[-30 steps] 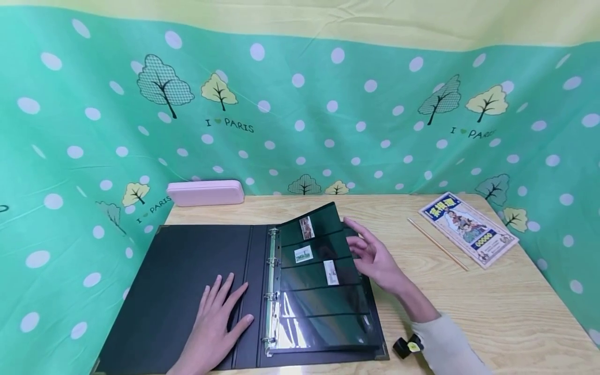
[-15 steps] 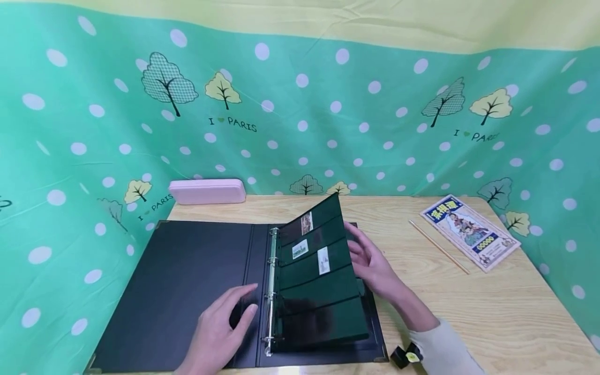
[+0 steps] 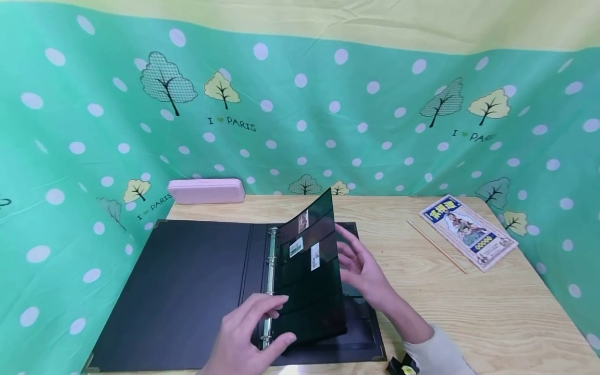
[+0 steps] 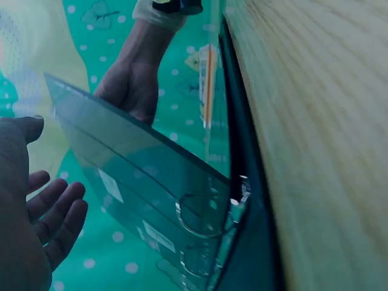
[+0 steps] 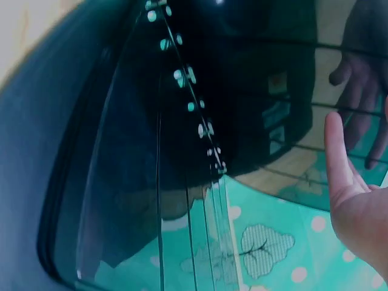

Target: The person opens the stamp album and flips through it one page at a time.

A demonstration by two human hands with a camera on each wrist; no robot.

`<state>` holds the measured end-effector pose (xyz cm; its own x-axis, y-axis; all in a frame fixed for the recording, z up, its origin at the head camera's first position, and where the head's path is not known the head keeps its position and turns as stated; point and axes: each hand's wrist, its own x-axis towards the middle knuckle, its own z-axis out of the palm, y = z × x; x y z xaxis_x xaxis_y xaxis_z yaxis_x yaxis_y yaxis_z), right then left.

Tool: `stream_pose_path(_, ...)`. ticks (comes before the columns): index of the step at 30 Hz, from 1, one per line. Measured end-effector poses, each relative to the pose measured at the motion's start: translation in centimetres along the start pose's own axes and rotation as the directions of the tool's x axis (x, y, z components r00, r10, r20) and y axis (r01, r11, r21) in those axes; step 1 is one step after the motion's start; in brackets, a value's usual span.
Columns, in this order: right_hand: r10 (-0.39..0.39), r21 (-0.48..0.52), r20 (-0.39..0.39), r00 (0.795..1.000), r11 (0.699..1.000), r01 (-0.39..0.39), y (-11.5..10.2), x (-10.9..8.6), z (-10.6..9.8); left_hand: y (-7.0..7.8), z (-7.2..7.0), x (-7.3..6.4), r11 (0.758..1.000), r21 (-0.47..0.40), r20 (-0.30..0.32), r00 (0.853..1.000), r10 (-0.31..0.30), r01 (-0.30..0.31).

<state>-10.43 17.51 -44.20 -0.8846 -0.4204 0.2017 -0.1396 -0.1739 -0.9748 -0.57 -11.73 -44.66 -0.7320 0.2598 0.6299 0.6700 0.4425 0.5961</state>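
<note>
The left hand (image 3: pixel 246 333), fingers relaxed, is above the binder (image 3: pixel 187 291); the right hand (image 3: pixel 364 271), fingers loosely extended, apparently touches the raised page (image 3: pixel 314 299).

The binder cover (image 3: pixel 178 291) looks like smooth black leatherette, mostly matt with a faint sheen, and its ring spine (image 3: pixel 271 263) is shiny metal. The raised page (image 3: pixel 309 284) is dark, glossy plastic, mirror-like in the right wrist view; the small slips (image 3: pixel 315 257) on it look like printed paper. The bench (image 3: pixel 389 216) shows smooth wood grain. The pencil case (image 3: pixel 206 191) appears smooth and softly satin, the booklet (image 3: pixel 469 233) paper, the curtain (image 3: pixel 300 104) creased printed cloth.
</note>
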Motion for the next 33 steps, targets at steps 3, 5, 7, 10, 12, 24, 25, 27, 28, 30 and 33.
stream_pose_path(3, 0.01, -0.039, -0.028, 1.0, 0.999, -0.011, -0.2, -0.3, 0.5, 0.7, 0.2, 1.0, 0.998, -0.025, 0.012, 0.998, 0.06, -0.06)
stream_pose_path(5, 0.011, -0.055, -0.031, 0.999, 0.998, -0.013, -0.4, -0.4, 0.9, 1.2, 0.4, 1.8, 0.996, -0.038, 0.026, 0.996, 0.088, -0.087)
stream_pose_path(7, 0.007, -0.07, -0.029, 1.0, 0.997, -0.009, -0.5, -0.6, 1.2, 1.7, 0.6, 2.5, 0.993, -0.054, 0.044, 0.994, 0.104, -0.101)
stream_pose_path(10, -0.013, -0.092, -0.019, 1.0, 0.996, 0.011, -0.6, -0.7, 1.6, 2.3, 1.1, 3.5, 0.99, -0.074, 0.057, 0.991, 0.125, -0.12)
stream_pose_path(12, -0.035, -0.097, -0.003, 0.999, 0.995, 0.035, -0.5, -0.8, 1.8, 2.7, 1.4, 4.1, 0.986, -0.09, 0.052, 0.988, 0.147, -0.142)
stream_pose_path(24, -0.112, -0.081, 0.103, 0.988, 0.989, 0.12, -1.0, -1.1, 3.0, 3.1, 2.0, 8.1, 0.96, -0.278, -0.017, 0.999, 0.036, -0.039)
stream_pose_path(25, -0.111, -0.089, 0.113, 0.987, 0.989, 0.122, -1.0, -1.1, 3.1, 3.0, 2.0, 8.3, 0.954, -0.3, -0.012, 1.0, -0.019, 0.015)
stream_pose_path(27, -0.112, -0.114, 0.133, 0.985, 0.985, 0.127, -1.0, -1.3, 3.4, 3.0, 2.0, 8.7, 0.934, -0.338, 0.0, 0.993, -0.122, 0.115)
stream_pose_path(28, -0.111, -0.127, 0.142, 0.984, 0.983, 0.13, -1.0, -1.4, 3.5, 3.0, 1.9, 9.0, 0.926, -0.346, 0.005, 0.987, -0.16, 0.152)
stream_pose_path(30, -0.11, -0.154, 0.157, 0.981, 0.979, 0.134, -1.0, -1.6, 3.8, 3.0, 1.9, 9.4, 0.91, -0.355, 0.016, 0.975, -0.224, 0.215)
stream_pose_path(33, -0.113, -0.187, 0.179, 0.977, 0.971, 0.147, -1.0, -1.7, 4.2, 3.2, 1.9, 10.1, 0.894, -0.352, 0.03, 0.958, -0.286, 0.278)
